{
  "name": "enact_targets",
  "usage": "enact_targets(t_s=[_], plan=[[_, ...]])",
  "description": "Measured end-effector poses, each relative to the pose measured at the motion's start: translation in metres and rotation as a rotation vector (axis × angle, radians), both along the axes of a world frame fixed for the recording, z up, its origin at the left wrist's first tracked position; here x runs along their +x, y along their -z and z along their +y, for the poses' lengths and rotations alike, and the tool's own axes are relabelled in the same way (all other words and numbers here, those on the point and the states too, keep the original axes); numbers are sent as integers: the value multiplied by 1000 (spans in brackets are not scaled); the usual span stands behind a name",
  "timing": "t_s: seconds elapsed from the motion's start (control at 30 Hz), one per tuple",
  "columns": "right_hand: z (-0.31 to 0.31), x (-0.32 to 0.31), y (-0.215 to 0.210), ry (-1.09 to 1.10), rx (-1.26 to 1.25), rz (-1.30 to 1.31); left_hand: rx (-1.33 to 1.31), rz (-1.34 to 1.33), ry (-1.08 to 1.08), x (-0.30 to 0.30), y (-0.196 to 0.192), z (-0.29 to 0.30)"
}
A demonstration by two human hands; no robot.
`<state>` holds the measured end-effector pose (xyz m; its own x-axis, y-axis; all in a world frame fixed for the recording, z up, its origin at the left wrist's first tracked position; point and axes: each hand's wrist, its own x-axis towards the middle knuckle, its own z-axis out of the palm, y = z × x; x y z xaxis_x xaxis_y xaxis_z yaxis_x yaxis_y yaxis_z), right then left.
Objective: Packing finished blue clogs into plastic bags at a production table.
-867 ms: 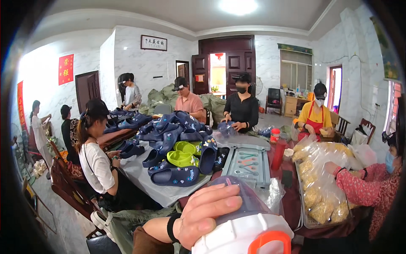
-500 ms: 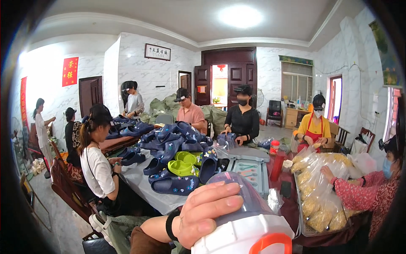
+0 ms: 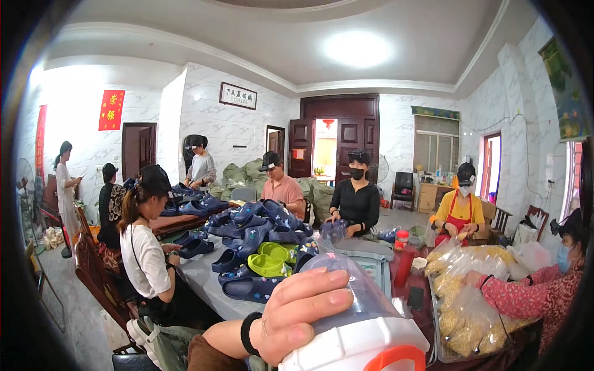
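My left hand (image 3: 303, 312), with a black band at the wrist, comes in from the lower left and is closed around a large clear plastic container (image 3: 362, 287). The container is tilted, close in front of me. Its wide white ribbed end (image 3: 352, 346) points toward me, with an orange loop (image 3: 396, 358) on it. The fingers lie over the clear wall and the thumb rests near the white part. The lower part of the container is cut off by the picture edge. My right hand is not in view.
Beyond the container, dark blue clogs (image 3: 253, 287) with a green pair (image 3: 269, 266) are heaped on the table. A grey tray case (image 3: 365, 247), a red bottle (image 3: 405, 266) and a tray of bagged yellow pieces (image 3: 461, 309) stand to the right. Several people work around the tables.
The view has tilted up slightly, so the room sits lower in the picture. My left hand keeps its hold on the container. The person at right has shifted a hand over the bags.
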<state>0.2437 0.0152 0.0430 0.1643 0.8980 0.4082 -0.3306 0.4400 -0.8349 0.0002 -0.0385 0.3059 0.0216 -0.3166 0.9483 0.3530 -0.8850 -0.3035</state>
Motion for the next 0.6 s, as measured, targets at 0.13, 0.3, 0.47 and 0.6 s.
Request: enact_targets(t_s=[0.13,0.3,0.47,0.6], plan=[[-1,1,-1,-18,7,-15,47,6,-3,-5,-3,3],[-9,-5,-21,7,-9,-59,25,-1,-19,-7,-3,-3],[-3,-5,-11,27,-21,-56,23,150,-20,-16,-15,-3],[-6,-5,-11,17,42,-87,-16,92,-21,-17,4,4]])
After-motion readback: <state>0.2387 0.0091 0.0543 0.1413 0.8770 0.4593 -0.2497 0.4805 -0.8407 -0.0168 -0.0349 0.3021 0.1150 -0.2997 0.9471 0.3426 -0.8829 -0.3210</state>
